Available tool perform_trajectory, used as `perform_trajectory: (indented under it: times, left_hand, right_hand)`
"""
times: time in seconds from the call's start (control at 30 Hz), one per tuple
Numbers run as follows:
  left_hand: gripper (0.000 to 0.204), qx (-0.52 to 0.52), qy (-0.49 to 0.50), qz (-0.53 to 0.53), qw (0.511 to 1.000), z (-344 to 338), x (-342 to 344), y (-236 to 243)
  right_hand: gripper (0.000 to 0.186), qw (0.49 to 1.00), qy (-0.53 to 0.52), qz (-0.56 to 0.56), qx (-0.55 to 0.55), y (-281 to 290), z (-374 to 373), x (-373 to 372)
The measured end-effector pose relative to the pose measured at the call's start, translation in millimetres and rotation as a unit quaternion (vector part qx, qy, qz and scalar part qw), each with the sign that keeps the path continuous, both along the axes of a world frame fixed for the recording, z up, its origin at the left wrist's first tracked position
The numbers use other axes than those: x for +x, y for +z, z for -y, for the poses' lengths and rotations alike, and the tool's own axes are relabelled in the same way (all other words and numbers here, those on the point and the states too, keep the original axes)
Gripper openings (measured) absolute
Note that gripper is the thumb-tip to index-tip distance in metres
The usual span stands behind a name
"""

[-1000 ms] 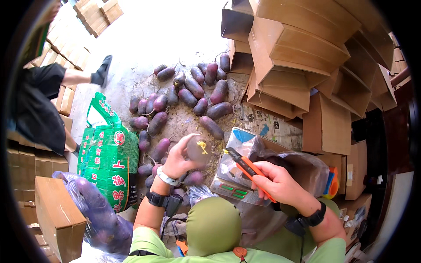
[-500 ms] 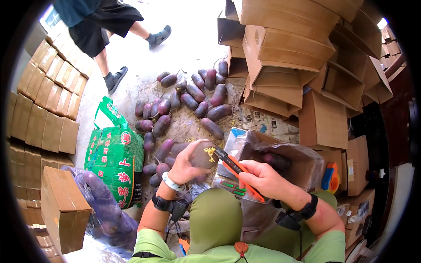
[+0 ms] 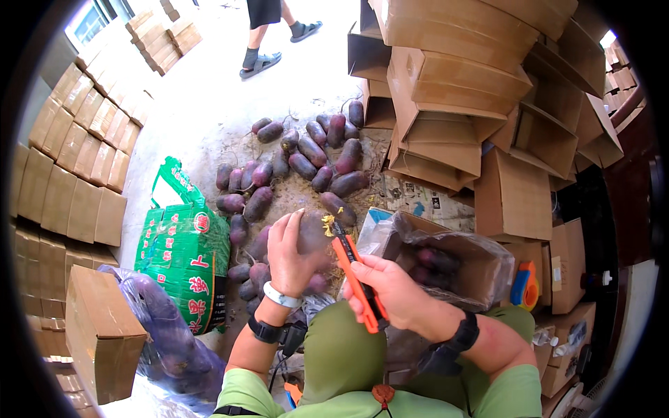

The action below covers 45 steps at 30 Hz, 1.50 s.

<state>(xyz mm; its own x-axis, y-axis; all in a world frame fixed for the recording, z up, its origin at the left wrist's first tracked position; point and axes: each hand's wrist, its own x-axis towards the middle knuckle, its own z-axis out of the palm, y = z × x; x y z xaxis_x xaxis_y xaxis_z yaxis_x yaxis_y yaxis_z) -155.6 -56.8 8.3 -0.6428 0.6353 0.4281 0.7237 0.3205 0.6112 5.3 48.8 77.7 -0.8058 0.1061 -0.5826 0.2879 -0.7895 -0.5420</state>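
Head view, looking down at a person seated over a concrete floor [image 3: 209, 104]. The left hand [image 3: 293, 254] is closed around a purple-skinned sweet potato [image 3: 311, 232], fingers wrapped over its near side, lifting it clear of the floor just above the person's knee [image 3: 341, 348]. The right hand [image 3: 390, 292] is clenched about the orange handles of a pair of shears [image 3: 355, 275], whose dark blades point up and away and meet the right-hand end of the held sweet potato, where a small yellow cut patch [image 3: 326, 224] shows; whether the blades stand apart or together cannot be told. A white band and a black watch sit on the left wrist, a black watch on the right. Beyond the hands, a loose heap of sweet potatoes [image 3: 306, 160] lies on the floor, running from near the left hand toward the stacked boxes. To the right of the shears, an open cardboard box lined with a clear plastic bag [image 3: 453, 258] holds a few more dark roots. A green printed sack [image 3: 185, 258] stands at the left, with a translucent purple-tinted bag [image 3: 167, 334] and a closed carton [image 3: 101, 334] near it. Flat cartons [image 3: 70, 167] are stacked along the left; open empty boxes [image 3: 474, 90] are piled at the upper right. Another person's legs [image 3: 268, 31] in sandals stand at the top edge.
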Motion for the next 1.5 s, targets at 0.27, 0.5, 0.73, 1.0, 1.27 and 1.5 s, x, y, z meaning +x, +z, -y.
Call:
perform_trajectory:
  times: [0.27, 0.5, 0.73, 1.0, 1.27, 1.5]
  left_hand:
    - [0.067, -0.084, 0.044, -0.048, 0.994, 14.4, -11.5, -13.2]
    - [0.073, 0.119, -0.021, 0.418, 0.901, 40.7, -40.3, 7.3]
    - [0.096, 0.245, -0.197, 0.450, 0.836, -6.6, 0.1, 114.8]
    - [0.081, -0.006, -0.421, 0.202, 0.884, -113.5, 86.9, 101.9]
    - [0.071, -0.233, -0.470, 0.152, 0.837, -159.1, 120.1, -1.5]
    - [0.070, -0.345, -0.418, 0.127, 0.831, -161.6, 115.6, -38.1]
  right_hand:
    - [0.024, 0.992, 0.051, -0.031, 0.112, 11.7, 1.2, -17.2]
    - [0.033, 0.722, 0.116, 0.089, 0.676, 29.0, -82.0, 46.9]
    - [0.034, 0.883, -0.173, 0.077, 0.429, 43.7, -111.2, 106.4]
    - [0.036, 0.880, -0.229, 0.050, 0.413, 43.4, -132.5, 136.7]
    - [0.036, 0.891, -0.189, 0.055, 0.408, 38.1, -135.6, 151.2]
    - [0.037, 0.896, -0.162, 0.082, 0.406, 34.6, -134.4, 150.6]
